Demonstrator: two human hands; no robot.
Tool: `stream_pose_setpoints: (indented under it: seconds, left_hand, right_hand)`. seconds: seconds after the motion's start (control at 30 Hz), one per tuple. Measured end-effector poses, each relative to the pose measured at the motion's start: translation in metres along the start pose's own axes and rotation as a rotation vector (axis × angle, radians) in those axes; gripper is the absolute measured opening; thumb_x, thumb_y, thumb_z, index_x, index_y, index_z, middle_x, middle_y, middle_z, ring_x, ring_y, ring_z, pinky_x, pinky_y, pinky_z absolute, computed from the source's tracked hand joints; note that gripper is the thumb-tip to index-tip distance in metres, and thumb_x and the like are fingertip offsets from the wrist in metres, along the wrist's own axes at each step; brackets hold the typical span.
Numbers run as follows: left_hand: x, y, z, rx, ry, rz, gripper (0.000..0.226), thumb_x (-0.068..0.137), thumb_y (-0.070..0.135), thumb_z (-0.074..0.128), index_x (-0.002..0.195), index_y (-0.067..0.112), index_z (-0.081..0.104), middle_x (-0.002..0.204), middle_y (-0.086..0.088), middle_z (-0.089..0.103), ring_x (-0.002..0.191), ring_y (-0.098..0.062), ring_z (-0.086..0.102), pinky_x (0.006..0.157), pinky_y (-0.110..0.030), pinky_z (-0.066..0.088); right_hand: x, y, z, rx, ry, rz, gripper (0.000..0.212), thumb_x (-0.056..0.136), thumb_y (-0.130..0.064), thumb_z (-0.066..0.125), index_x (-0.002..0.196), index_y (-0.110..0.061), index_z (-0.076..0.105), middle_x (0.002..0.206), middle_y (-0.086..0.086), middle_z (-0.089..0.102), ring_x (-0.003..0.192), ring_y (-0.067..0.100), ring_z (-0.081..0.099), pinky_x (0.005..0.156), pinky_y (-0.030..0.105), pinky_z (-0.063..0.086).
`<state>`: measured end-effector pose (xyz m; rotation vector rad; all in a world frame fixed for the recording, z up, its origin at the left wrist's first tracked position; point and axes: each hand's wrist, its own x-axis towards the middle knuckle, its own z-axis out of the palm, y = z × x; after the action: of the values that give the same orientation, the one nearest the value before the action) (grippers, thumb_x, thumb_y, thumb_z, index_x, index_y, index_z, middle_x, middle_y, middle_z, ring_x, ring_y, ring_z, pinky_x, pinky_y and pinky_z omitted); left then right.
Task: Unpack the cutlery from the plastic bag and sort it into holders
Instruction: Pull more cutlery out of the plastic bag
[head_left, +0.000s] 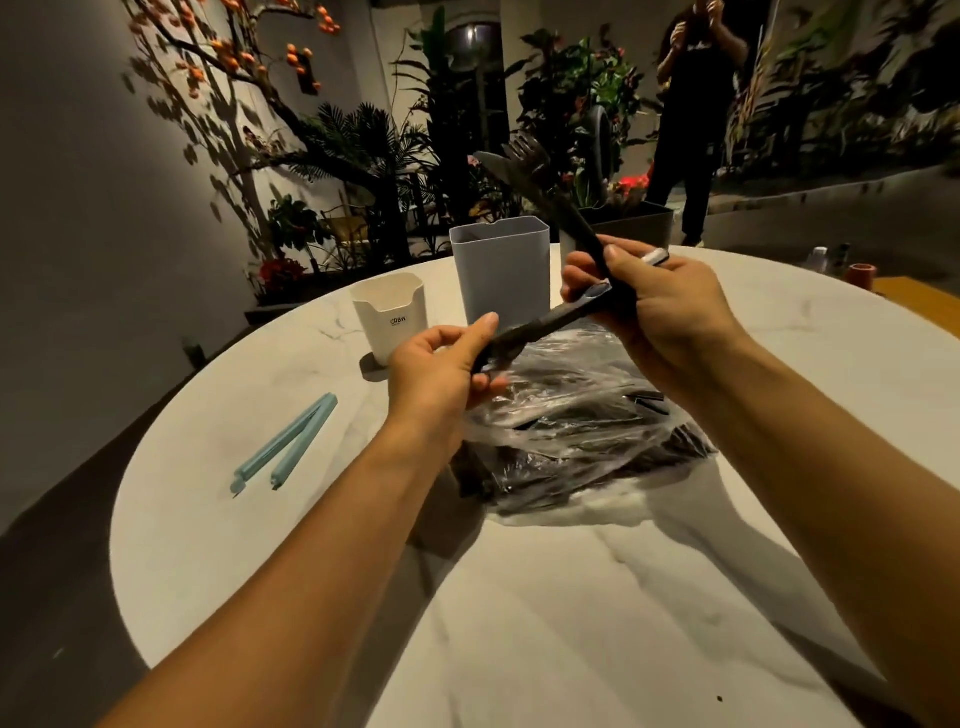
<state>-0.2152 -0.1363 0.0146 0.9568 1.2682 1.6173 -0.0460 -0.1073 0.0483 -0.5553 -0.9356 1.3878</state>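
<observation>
A clear plastic bag (582, 441) of black cutlery lies open on the round white table (571, 597). My right hand (660, 317) grips a black fork and knife (540, 192) by their handles, tips pointing up and away. My left hand (447, 369) pinches the end of another black utensil (540, 325) that slants up to my right hand. Behind the hands stand a grey rectangular holder (501, 270) and, left of it, a shorter white holder (389, 314). Both holders look empty from here.
A light blue bag clip (285, 444) lies open on the table to the left. A dark planter (639, 221) sits at the far table edge, small bottles (831, 260) at the far right. A person in black (696, 104) stands beyond, among plants.
</observation>
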Motion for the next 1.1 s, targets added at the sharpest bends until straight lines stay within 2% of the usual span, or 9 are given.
stream_pose_setpoints:
  seconds: [0.13, 0.27, 0.37, 0.57, 0.73, 0.9, 0.97, 1.03, 1.1]
  left_hand:
    - [0.010, -0.002, 0.000, -0.017, 0.108, -0.015, 0.023, 0.085, 0.025, 0.079, 0.086, 0.007, 0.064, 0.085, -0.012, 0.070, 0.039, -0.005, 0.050, 0.049, -0.019, 0.053]
    - [0.017, -0.008, -0.004, 0.060, 0.165, 0.032, 0.028, 0.087, 0.018, 0.077, 0.107, 0.003, 0.064, 0.091, -0.010, 0.071, 0.043, -0.008, 0.061, 0.047, -0.020, 0.053]
    - [0.019, -0.014, -0.005, 0.062, 0.142, 0.079, 0.027, 0.090, 0.006, 0.071, 0.114, 0.003, 0.059, 0.089, -0.009, 0.070, 0.055, -0.013, 0.071, 0.042, -0.023, 0.052]
    - [0.020, -0.021, -0.013, 0.098, 0.112, 0.127, 0.016, 0.094, 0.005, 0.065, 0.107, 0.012, 0.059, 0.066, 0.006, 0.071, 0.061, -0.012, 0.071, 0.044, -0.021, 0.052]
    - [0.023, -0.023, -0.016, 0.117, 0.142, 0.126, 0.011, 0.100, 0.010, 0.057, 0.110, 0.010, 0.061, 0.089, -0.010, 0.069, 0.049, -0.008, 0.063, 0.043, -0.019, 0.049]
    - [0.021, -0.020, -0.013, -0.037, 0.211, 0.020, 0.028, 0.105, 0.031, 0.050, 0.100, 0.007, 0.063, 0.073, -0.005, 0.066, 0.040, -0.004, 0.051, 0.045, -0.020, 0.049]
    - [0.017, -0.015, -0.010, -0.206, 0.201, -0.057, 0.038, 0.106, 0.041, 0.043, 0.098, 0.008, 0.060, 0.067, -0.003, 0.065, 0.048, -0.007, 0.057, 0.046, -0.022, 0.049]
    - [0.011, -0.012, -0.008, -0.358, 0.124, -0.089, 0.048, 0.103, 0.049, 0.041, 0.109, 0.006, 0.060, 0.080, -0.007, 0.065, 0.062, -0.012, 0.061, 0.048, -0.022, 0.050]
    - [0.007, -0.012, -0.004, -0.317, 0.002, -0.069, 0.045, 0.102, 0.047, 0.046, 0.111, 0.006, 0.063, 0.087, -0.008, 0.066, 0.069, -0.013, 0.064, 0.054, -0.023, 0.052]
  right_hand:
    - [0.003, -0.002, -0.016, -0.176, -0.045, 0.133, 0.019, 0.100, -0.008, 0.050, 0.112, -0.004, 0.064, 0.098, 0.013, 0.076, 0.094, 0.025, 0.074, 0.072, 0.031, 0.061]
    - [0.004, -0.001, -0.035, -0.614, -0.147, 0.230, 0.017, 0.095, -0.010, 0.059, 0.102, -0.013, 0.074, 0.092, 0.005, 0.076, 0.084, 0.016, 0.074, 0.061, 0.023, 0.058]
    - [0.004, 0.009, -0.041, -0.898, -0.208, 0.207, 0.017, 0.092, -0.013, 0.063, 0.098, -0.023, 0.076, 0.087, -0.003, 0.075, 0.079, 0.009, 0.073, 0.061, 0.020, 0.057]
    - [-0.002, 0.021, -0.042, -0.988, -0.336, 0.093, 0.020, 0.095, -0.013, 0.058, 0.107, -0.025, 0.069, 0.100, -0.004, 0.072, 0.092, 0.013, 0.071, 0.073, 0.024, 0.060]
    - [-0.007, 0.023, -0.040, -1.075, -0.375, -0.021, 0.018, 0.098, -0.020, 0.053, 0.108, -0.028, 0.067, 0.097, -0.010, 0.068, 0.090, 0.005, 0.064, 0.071, 0.013, 0.053]
    - [-0.011, 0.027, -0.036, -1.068, -0.389, -0.034, 0.019, 0.095, -0.034, 0.053, 0.094, -0.028, 0.071, 0.087, 0.004, 0.070, 0.084, 0.020, 0.063, 0.068, 0.026, 0.054]
    - [-0.013, 0.030, -0.033, -1.081, -0.369, -0.060, 0.019, 0.096, -0.032, 0.053, 0.097, -0.026, 0.071, 0.086, 0.003, 0.070, 0.081, 0.019, 0.064, 0.068, 0.027, 0.055]
    - [-0.013, 0.033, -0.031, -1.070, -0.318, -0.095, 0.019, 0.098, -0.032, 0.053, 0.100, -0.025, 0.071, 0.083, 0.001, 0.068, 0.072, 0.011, 0.062, 0.058, 0.017, 0.051]
    - [-0.013, 0.036, -0.030, -1.068, -0.260, -0.151, 0.020, 0.099, -0.032, 0.053, 0.102, -0.024, 0.071, 0.082, -0.004, 0.067, 0.068, 0.005, 0.060, 0.053, 0.012, 0.047]
